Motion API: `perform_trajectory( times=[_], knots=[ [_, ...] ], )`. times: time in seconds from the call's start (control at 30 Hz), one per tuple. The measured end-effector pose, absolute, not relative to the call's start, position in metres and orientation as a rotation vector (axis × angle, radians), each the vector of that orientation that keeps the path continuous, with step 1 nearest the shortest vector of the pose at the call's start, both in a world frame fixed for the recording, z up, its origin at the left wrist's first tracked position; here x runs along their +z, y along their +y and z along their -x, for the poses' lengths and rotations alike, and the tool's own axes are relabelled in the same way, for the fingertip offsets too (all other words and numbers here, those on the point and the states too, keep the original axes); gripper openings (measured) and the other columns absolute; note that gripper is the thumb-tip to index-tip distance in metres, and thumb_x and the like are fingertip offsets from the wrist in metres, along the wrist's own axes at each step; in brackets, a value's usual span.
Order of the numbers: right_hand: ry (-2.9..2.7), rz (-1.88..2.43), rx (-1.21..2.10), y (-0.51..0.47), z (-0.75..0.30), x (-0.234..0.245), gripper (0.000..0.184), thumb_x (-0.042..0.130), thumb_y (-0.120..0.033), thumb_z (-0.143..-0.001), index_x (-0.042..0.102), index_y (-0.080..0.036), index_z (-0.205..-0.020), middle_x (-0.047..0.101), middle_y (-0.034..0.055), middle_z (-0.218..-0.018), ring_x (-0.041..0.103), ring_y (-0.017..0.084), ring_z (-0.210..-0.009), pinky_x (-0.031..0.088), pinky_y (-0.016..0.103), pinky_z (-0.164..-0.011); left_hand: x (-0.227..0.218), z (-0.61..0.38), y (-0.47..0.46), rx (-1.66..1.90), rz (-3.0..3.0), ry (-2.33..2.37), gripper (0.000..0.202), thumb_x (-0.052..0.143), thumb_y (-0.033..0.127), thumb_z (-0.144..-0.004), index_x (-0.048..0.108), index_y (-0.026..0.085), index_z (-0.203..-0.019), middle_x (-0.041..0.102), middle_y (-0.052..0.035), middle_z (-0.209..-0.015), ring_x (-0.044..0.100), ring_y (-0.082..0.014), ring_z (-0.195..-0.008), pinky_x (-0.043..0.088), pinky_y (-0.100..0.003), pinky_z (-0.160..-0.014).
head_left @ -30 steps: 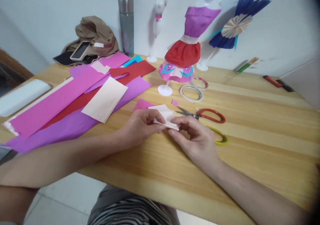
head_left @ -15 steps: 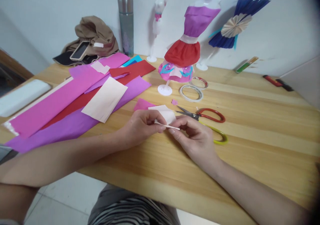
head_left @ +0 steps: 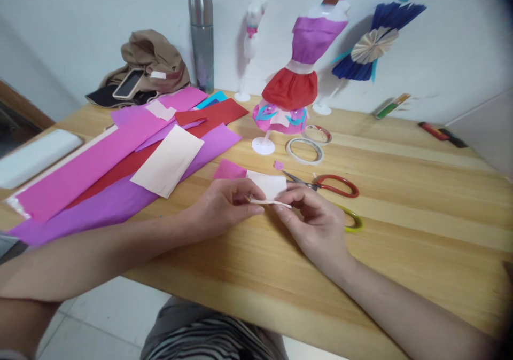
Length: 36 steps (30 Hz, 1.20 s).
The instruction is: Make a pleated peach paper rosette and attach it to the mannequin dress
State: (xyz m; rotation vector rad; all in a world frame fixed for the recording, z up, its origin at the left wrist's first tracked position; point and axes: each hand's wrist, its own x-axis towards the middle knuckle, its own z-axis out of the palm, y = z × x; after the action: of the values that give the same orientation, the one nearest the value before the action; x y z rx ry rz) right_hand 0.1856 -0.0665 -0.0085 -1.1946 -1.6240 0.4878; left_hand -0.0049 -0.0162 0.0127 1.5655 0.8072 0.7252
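Note:
A piece of cream crepe paper (head_left: 267, 185), its near edge folded into a narrow strip, is between my hands above the table. My left hand (head_left: 224, 206) pinches the left end of the fold between thumb and fingers. At the right end, my right hand (head_left: 315, 218) grips the same fold with thumb and forefinger. Behind my left fingers lies a pink paper piece (head_left: 230, 170). Scissors (head_left: 336, 185) with one red and one yellow handle rest just beyond my right hand, which partly hides them. A small pink paper flower (head_left: 278, 165) lies past the cream paper.
Paper sheets in pink, red and purple (head_left: 92, 157) spread over the left side, a cream sheet (head_left: 167, 161) on top. Two tape rolls (head_left: 304, 151) lie before a mannequin in a paper dress (head_left: 289, 86). Behind stand a thermos (head_left: 202, 50) and a blue-dressed mannequin (head_left: 363, 61).
The cream paper now stands flatter and squarer behind the fold, and its top edge has shifted right. Both hands keep their pinch with small finger movements. The view has tilted up slightly.

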Motion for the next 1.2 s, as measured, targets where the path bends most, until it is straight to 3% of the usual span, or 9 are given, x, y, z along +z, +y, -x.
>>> perform_trajectory(
  times=[0.47,0.7,0.83,1.03,1.2],
  knots=[
    [-1.608,1.188,0.494,-0.0682,-0.1802,-0.0076,0.013,0.068,-0.018,-0.085,0.063,-0.023,-0.075,0.067,0.0010,-0.076,0.065,0.017,-0.076,0.051,0.030,-0.068,0.0189,-0.0009,-0.0172,0.713,-1.583,0.912,0.005,0.067,0.019,-0.073,0.066,0.014,-0.074,0.052,0.0059,-0.057,0.045,-0.0063,-0.054,0.032,-0.019,-0.051],
    [-1.568,1.196,0.553,-0.0688,-0.1794,-0.0055,0.012,0.069,-0.024,-0.085,0.064,-0.025,-0.075,0.067,0.0021,-0.076,0.064,0.018,-0.074,0.051,0.032,-0.065,0.0146,-0.0019,-0.0187,0.724,-1.467,0.873,0.010,0.067,0.024,-0.077,0.069,0.015,-0.072,0.065,0.0001,-0.063,0.057,-0.0106,-0.061,0.044,-0.022,-0.059],
    [-1.551,1.168,0.678,-0.0685,-0.1803,-0.0055,0.007,0.071,-0.028,-0.085,0.067,-0.025,-0.080,0.070,0.0027,-0.077,0.064,0.018,-0.070,0.051,0.032,-0.062,0.0131,-0.0003,-0.0172,0.741,-1.569,0.868,0.011,0.068,0.023,-0.077,0.069,0.015,-0.071,0.064,0.0007,-0.063,0.056,-0.0101,-0.061,0.042,-0.021,-0.058],
    [-1.471,1.158,0.658,-0.0661,-0.1811,-0.0047,0.010,0.074,-0.027,-0.083,0.068,-0.027,-0.075,0.068,0.0024,-0.074,0.063,0.019,-0.070,0.050,0.033,-0.062,0.0099,0.0016,-0.0179,0.834,-1.738,0.837,0.011,0.068,0.023,-0.078,0.073,0.016,-0.085,0.065,0.0014,-0.070,0.055,-0.0089,-0.064,0.043,-0.021,-0.061],
    [-1.472,1.136,0.620,-0.0671,-0.1811,-0.0068,0.009,0.071,-0.024,-0.085,0.068,-0.025,-0.076,0.068,0.0026,-0.078,0.064,0.019,-0.078,0.052,0.032,-0.068,0.0107,0.0024,-0.0180,0.840,-1.835,0.853,0.006,0.064,0.020,-0.079,0.069,0.016,-0.079,0.059,0.0038,-0.063,0.049,-0.0070,-0.058,0.039,-0.019,-0.056]
  ],
)
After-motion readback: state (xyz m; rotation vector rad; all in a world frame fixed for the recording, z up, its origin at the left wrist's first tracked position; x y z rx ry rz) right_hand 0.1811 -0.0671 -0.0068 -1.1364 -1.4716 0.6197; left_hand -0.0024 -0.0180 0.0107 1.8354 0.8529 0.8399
